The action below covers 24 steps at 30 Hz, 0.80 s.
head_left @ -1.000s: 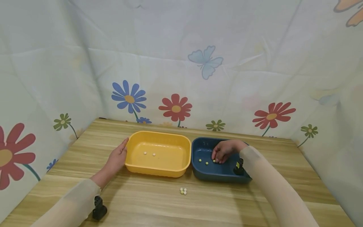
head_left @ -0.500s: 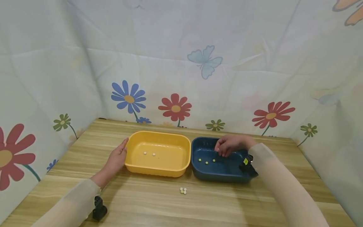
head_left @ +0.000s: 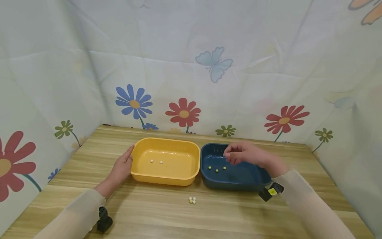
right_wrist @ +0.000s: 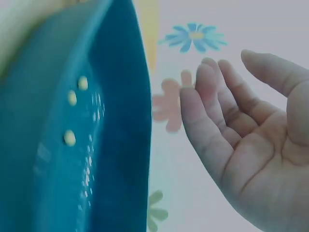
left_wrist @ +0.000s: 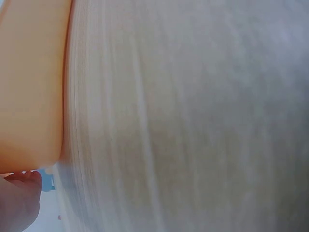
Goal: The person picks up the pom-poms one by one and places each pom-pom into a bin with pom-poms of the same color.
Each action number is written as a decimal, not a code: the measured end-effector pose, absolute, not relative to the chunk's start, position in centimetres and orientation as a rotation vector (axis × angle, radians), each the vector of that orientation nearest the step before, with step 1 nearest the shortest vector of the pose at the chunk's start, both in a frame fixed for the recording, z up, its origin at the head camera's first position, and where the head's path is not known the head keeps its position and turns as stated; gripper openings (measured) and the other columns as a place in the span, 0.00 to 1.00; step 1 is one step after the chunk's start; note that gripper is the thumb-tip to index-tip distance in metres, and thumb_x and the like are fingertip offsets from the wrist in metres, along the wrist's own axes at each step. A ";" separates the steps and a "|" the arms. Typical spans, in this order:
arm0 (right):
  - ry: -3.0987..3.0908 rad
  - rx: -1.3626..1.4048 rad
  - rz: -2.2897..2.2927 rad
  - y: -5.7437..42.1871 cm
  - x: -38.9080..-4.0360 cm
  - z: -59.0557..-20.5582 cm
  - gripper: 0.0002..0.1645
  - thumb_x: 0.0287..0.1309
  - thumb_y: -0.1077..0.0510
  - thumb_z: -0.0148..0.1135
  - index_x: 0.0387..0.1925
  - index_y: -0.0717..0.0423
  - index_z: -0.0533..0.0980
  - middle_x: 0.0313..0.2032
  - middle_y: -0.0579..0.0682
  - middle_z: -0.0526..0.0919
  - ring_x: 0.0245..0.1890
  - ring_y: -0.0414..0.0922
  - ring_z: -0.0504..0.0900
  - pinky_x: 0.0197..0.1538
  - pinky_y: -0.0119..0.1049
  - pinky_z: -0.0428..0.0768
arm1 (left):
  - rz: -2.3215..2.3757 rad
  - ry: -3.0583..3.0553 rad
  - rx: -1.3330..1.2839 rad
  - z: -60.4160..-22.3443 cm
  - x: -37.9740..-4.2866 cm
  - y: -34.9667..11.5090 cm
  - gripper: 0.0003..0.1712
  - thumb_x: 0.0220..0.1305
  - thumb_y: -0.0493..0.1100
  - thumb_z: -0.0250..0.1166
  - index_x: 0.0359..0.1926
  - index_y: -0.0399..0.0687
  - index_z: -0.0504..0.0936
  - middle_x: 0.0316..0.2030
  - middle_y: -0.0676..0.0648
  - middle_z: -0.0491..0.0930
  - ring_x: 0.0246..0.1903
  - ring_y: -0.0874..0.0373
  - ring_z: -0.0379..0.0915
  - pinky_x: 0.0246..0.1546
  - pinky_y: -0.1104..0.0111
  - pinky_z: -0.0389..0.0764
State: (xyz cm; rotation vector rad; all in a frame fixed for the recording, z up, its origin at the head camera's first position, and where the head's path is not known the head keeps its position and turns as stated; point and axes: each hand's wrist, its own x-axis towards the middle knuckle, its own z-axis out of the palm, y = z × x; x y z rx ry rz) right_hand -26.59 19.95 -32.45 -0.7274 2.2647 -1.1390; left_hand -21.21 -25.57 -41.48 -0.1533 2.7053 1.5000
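Observation:
My left hand (head_left: 120,168) rests against the left wall of a yellow tray (head_left: 165,181), its fingers straight along the outside. Two small white balls (head_left: 161,162) lie on that tray's floor. Above a dark blue tray (head_left: 232,184) hovers my right hand (head_left: 243,153), holding nothing. In the right wrist view its fingers are loosely bent, with the thumb apart from them and the palm bare. Three small yellow-green balls (head_left: 217,170) sit in the blue tray's left half. The left wrist view catches only part of the left hand (left_wrist: 21,200) beside the yellow tray's wall (left_wrist: 29,87).
A tight cluster of several small balls (head_left: 192,200), white and yellow-green, lies on the wooden table (head_left: 167,215) in front of the trays. The trays stand side by side. Behind the table hangs a flower-printed cloth (head_left: 155,66).
My right hand has risen from beside the rightmost yellow-green ball, leaving it in the blue tray, and its wrist has swung right. The left hand has stayed at the yellow tray.

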 end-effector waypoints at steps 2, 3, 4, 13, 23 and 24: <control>2.285 -0.727 -1.170 19.6 -25.5 -32.7 0.23 0.74 0.51 0.57 0.52 0.70 0.76 0.41 0.61 0.84 0.41 0.53 0.84 0.49 0.40 0.86 | 1.495 2.709 -0.147 -41.4 -21.2 -25.5 0.32 0.82 0.37 0.34 0.81 0.35 0.42 0.82 0.37 0.39 0.82 0.37 0.35 0.84 0.46 0.44; 2.286 -0.730 -1.189 19.4 -24.9 -33.0 0.22 0.74 0.52 0.57 0.52 0.70 0.76 0.41 0.62 0.84 0.41 0.53 0.84 0.49 0.39 0.86 | 1.490 2.714 -0.144 -41.4 -21.2 -25.5 0.32 0.82 0.37 0.34 0.80 0.35 0.42 0.82 0.37 0.39 0.82 0.37 0.36 0.84 0.46 0.44; 2.291 -0.727 -1.204 19.2 -24.3 -33.2 0.22 0.74 0.51 0.58 0.52 0.69 0.76 0.41 0.61 0.84 0.40 0.51 0.83 0.49 0.38 0.86 | 1.489 2.716 -0.142 -41.4 -21.2 -25.5 0.32 0.82 0.37 0.34 0.80 0.35 0.42 0.81 0.36 0.39 0.82 0.37 0.36 0.83 0.46 0.44; 2.209 -0.740 -1.346 16.7 -20.3 -35.1 0.18 0.70 0.57 0.63 0.50 0.70 0.76 0.39 0.63 0.83 0.35 0.42 0.82 0.43 0.31 0.87 | 1.514 2.704 -0.161 -41.4 -21.1 -25.7 0.32 0.82 0.37 0.34 0.81 0.36 0.42 0.81 0.36 0.39 0.82 0.36 0.35 0.83 0.46 0.44; 2.195 -0.830 -1.332 14.4 -18.3 -37.7 0.15 0.65 0.64 0.63 0.48 0.72 0.78 0.37 0.61 0.84 0.33 0.32 0.79 0.38 0.25 0.82 | 1.506 2.734 -0.118 -41.4 -20.9 -25.6 0.32 0.82 0.37 0.35 0.80 0.34 0.43 0.81 0.34 0.41 0.81 0.36 0.36 0.84 0.46 0.44; 2.200 -0.835 -1.327 14.2 -18.3 -38.0 0.14 0.64 0.65 0.64 0.48 0.72 0.79 0.38 0.61 0.85 0.34 0.31 0.79 0.39 0.23 0.81 | 1.502 2.742 -0.110 -41.5 -20.9 -25.7 0.32 0.82 0.37 0.35 0.80 0.33 0.43 0.81 0.33 0.41 0.81 0.35 0.36 0.84 0.45 0.44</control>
